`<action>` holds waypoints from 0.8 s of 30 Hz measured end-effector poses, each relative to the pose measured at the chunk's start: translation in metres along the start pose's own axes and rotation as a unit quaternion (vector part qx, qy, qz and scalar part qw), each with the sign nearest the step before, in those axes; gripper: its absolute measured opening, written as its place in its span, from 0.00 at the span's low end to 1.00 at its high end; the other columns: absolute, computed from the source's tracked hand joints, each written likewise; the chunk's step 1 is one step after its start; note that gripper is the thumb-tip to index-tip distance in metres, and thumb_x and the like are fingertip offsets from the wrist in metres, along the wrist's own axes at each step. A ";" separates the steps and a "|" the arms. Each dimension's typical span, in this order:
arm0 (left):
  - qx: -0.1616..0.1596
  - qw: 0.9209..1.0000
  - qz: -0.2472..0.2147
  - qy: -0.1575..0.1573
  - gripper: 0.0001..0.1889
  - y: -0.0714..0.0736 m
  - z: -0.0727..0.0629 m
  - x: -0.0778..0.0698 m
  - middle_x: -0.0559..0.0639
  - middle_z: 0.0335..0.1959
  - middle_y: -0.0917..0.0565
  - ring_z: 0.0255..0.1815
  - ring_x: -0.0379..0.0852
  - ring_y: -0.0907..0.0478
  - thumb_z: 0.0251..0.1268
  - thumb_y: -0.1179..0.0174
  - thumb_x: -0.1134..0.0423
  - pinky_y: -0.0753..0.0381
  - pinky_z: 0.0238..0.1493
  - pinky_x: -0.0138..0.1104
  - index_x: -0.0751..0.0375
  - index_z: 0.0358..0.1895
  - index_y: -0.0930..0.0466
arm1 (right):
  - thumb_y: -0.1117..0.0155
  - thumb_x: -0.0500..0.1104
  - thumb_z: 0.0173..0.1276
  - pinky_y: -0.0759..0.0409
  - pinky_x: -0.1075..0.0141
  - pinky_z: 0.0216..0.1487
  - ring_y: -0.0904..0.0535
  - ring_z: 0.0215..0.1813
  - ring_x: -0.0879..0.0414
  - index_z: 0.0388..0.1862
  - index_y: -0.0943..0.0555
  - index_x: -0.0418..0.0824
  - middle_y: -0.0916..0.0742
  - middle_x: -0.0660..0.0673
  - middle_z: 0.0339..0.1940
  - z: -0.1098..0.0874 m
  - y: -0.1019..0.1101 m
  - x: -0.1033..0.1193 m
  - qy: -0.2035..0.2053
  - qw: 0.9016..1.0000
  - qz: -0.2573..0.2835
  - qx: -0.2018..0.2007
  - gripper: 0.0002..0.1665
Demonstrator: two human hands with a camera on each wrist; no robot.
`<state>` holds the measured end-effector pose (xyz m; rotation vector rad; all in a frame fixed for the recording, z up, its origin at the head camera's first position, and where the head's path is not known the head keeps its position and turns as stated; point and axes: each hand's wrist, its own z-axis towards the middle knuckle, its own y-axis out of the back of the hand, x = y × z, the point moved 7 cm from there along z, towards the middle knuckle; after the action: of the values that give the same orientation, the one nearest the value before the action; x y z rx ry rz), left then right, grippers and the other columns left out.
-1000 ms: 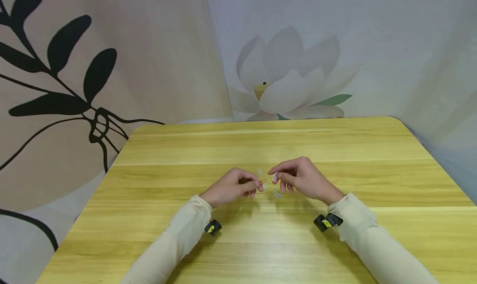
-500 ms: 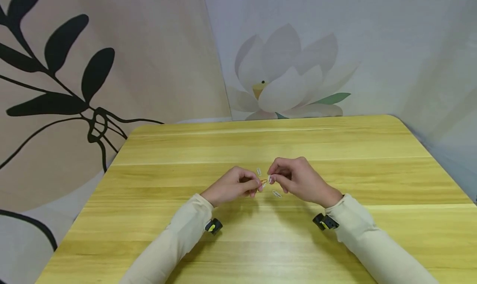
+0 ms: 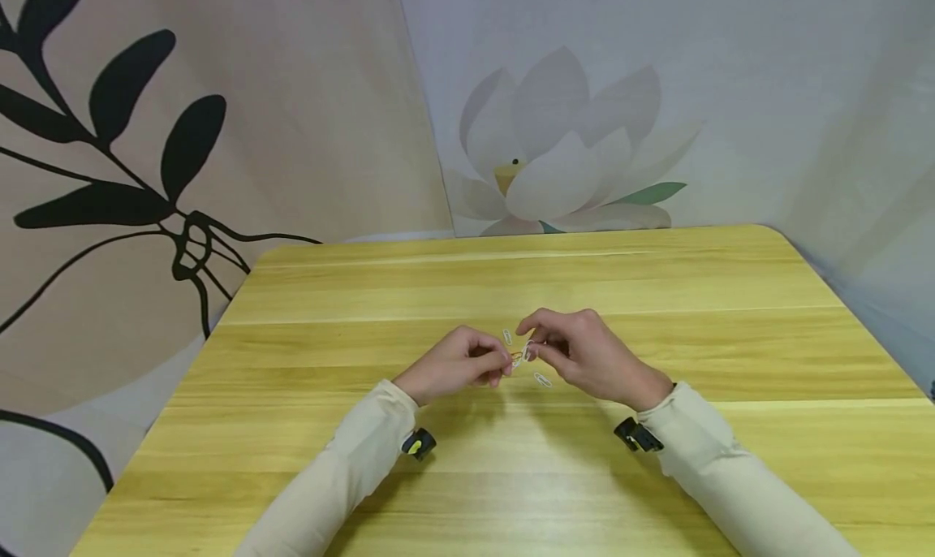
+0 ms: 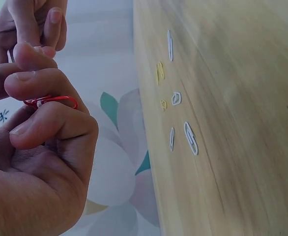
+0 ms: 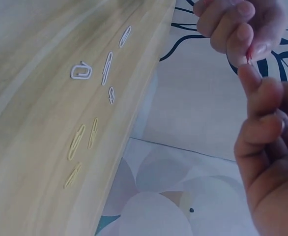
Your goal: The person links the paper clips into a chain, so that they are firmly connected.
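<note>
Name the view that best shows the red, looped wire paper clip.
Left wrist: the red, looped wire paper clip looks largest there, pinched in the left hand. The head view shows a tiny loop; the right wrist view, only a red sliver.

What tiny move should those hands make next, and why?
Perhaps ease the small white wire paper clip in the right hand onto the small red wire paper clip: the left hand pinches the red clip with a rounded end sticking out, and the two clips appear very close together.
</note>
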<state>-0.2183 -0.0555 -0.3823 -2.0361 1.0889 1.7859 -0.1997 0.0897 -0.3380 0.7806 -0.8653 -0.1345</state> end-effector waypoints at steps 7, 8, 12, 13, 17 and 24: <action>0.006 1.000 0.003 -0.010 0.16 -0.001 0.000 -0.004 0.45 0.24 0.22 0.28 0.43 0.27 0.77 0.50 0.64 0.27 0.32 0.29 0.77 0.40 0.20 | 0.38 0.31 0.70 0.24 0.73 0.30 0.29 0.22 0.72 0.57 0.24 0.37 0.10 0.47 0.33 0.002 -0.005 0.007 0.015 0.998 -0.052 0.010 0.18; 0.005 1.000 0.002 -0.010 0.16 -0.001 -0.001 -0.004 0.45 0.24 0.22 0.28 0.43 0.27 0.77 0.50 0.64 0.27 0.32 0.29 0.78 0.40 0.20 | 0.38 0.31 0.70 0.25 0.74 0.30 0.30 0.22 0.72 0.58 0.25 0.37 0.10 0.47 0.33 0.002 -0.005 0.008 0.015 0.998 -0.059 0.012 0.18; 0.007 1.000 -0.007 -0.009 0.16 -0.002 -0.001 -0.005 0.45 0.25 0.22 0.28 0.40 0.27 0.78 0.51 0.64 0.27 0.33 0.30 0.78 0.40 0.20 | 0.39 0.30 0.70 0.27 0.75 0.28 0.33 0.20 0.73 0.60 0.26 0.36 0.11 0.48 0.32 0.002 -0.008 0.009 0.013 0.996 -0.083 0.017 0.20; 0.008 1.000 -0.010 -0.008 0.16 -0.002 -0.001 -0.005 0.45 0.25 0.22 0.28 0.40 0.27 0.78 0.51 0.64 0.26 0.33 0.30 0.77 0.40 0.20 | 0.39 0.30 0.70 0.28 0.75 0.27 0.35 0.19 0.73 0.61 0.27 0.36 0.11 0.48 0.32 0.002 -0.009 0.008 0.012 0.996 -0.085 0.019 0.21; 0.012 1.000 -0.020 -0.011 0.17 -0.003 -0.001 -0.005 0.45 0.25 0.24 0.27 0.38 0.29 0.79 0.53 0.64 0.28 0.32 0.29 0.77 0.39 0.22 | 0.40 0.29 0.69 0.31 0.76 0.24 0.38 0.18 0.73 0.62 0.28 0.35 0.12 0.50 0.31 0.002 -0.014 0.009 0.017 0.995 -0.089 0.036 0.23; 0.006 1.000 0.008 -0.022 0.16 0.000 -0.002 -0.007 0.42 0.15 0.38 0.18 0.39 0.44 0.78 0.56 0.65 0.39 0.26 0.29 0.72 0.42 0.18 | 0.40 0.29 0.67 0.31 0.76 0.24 0.36 0.18 0.71 0.61 0.26 0.35 0.13 0.53 0.29 0.003 -0.015 0.008 0.018 0.997 -0.070 0.031 0.23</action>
<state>-0.2171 -0.0543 -0.3756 -1.9760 1.1046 1.8197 -0.1939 0.0737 -0.3413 0.8994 -0.7830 -0.2178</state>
